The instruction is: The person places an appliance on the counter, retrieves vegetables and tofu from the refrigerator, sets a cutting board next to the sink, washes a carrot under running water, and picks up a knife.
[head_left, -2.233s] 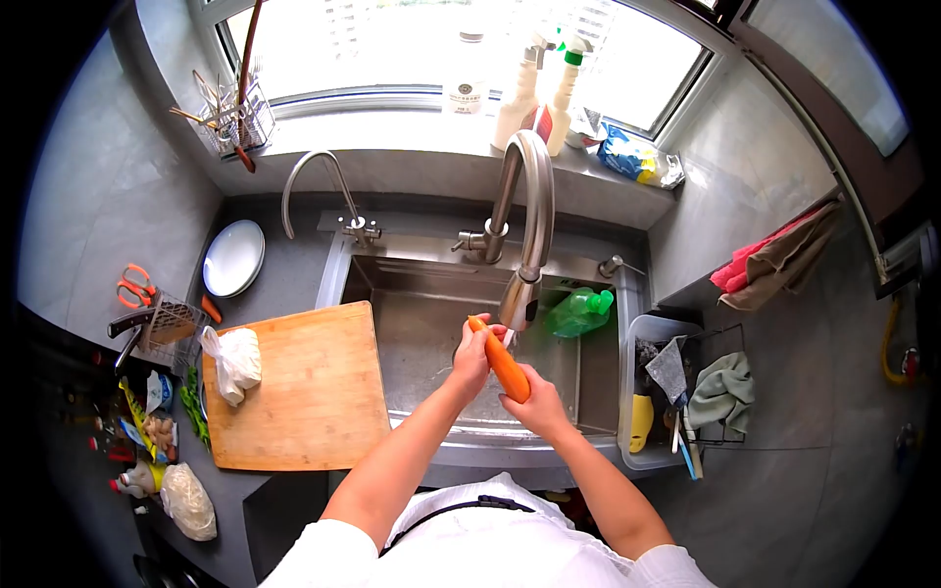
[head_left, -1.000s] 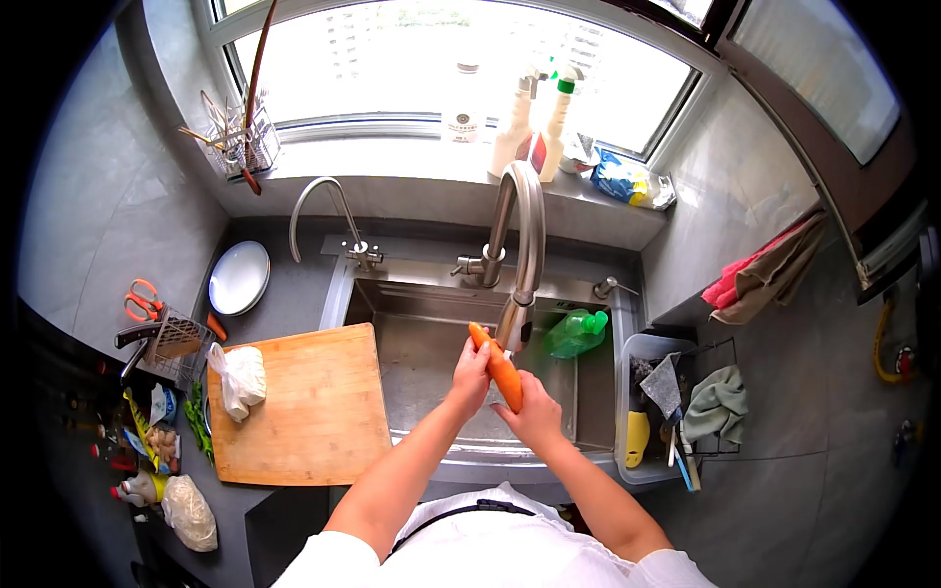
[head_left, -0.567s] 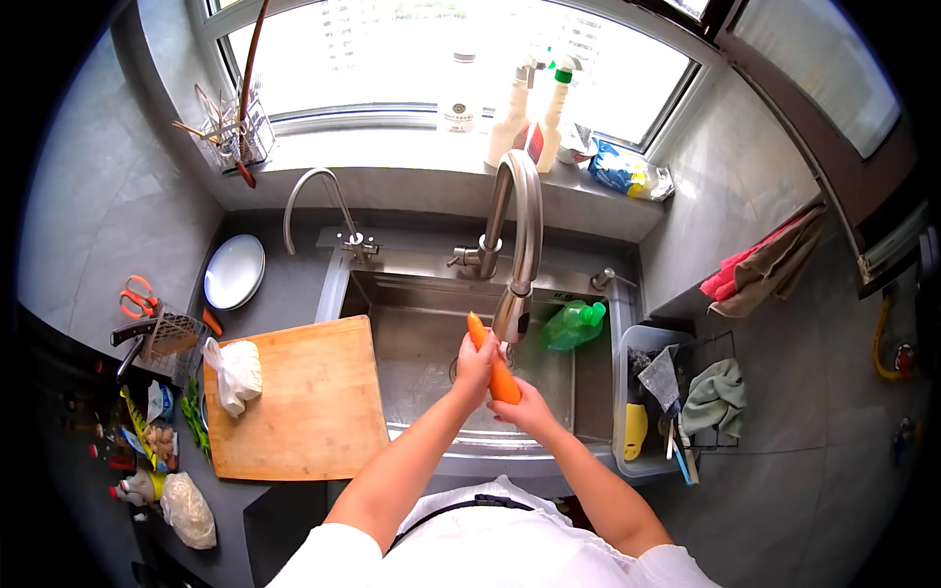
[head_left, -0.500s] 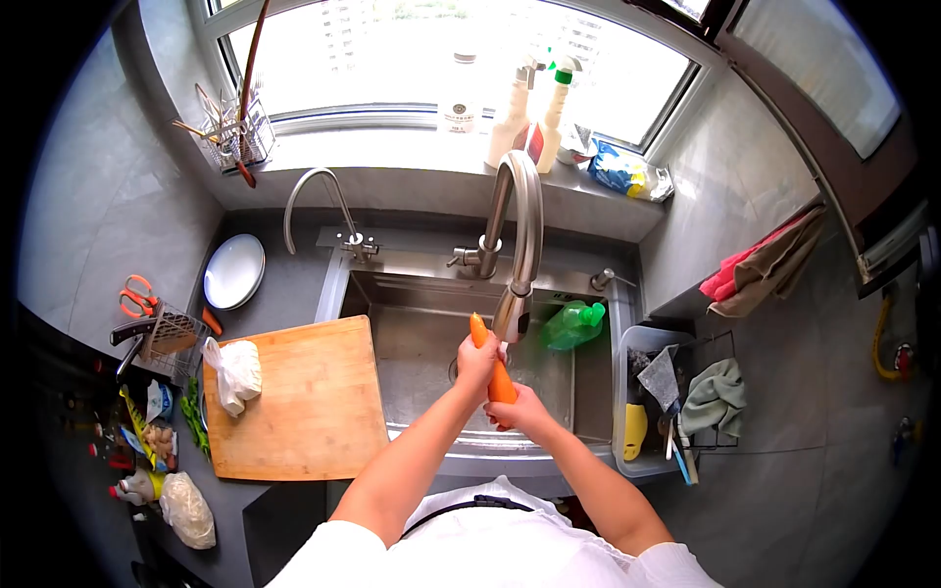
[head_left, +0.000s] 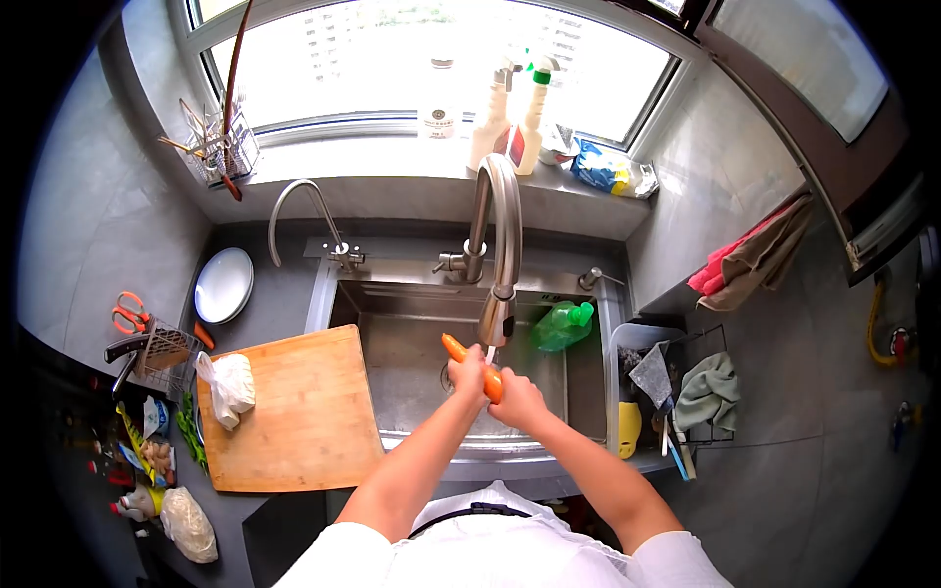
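Note:
An orange carrot (head_left: 455, 347) slants over the steel sink (head_left: 402, 382), just below the spout of the tall faucet (head_left: 501, 225). My left hand (head_left: 469, 373) is wrapped round its middle and hides part of it. Around the lower end of the carrot, my right hand (head_left: 518, 400) is closed. Water shows under the spout, near my fingers. A green bottle (head_left: 563, 327) lies in the back right of the sink.
Left of the sink, a wooden cutting board (head_left: 294, 421) carries a white bag (head_left: 227, 388). White plates (head_left: 224, 285) and a knife rack (head_left: 165, 355) stand farther left. A plastic bin (head_left: 627, 382) with tools and a cloth (head_left: 708, 392) are at the right.
The carrot has tilted more to the left and sits lower, with both hands still on it. The whole view has shifted, so the surroundings appear farther left.

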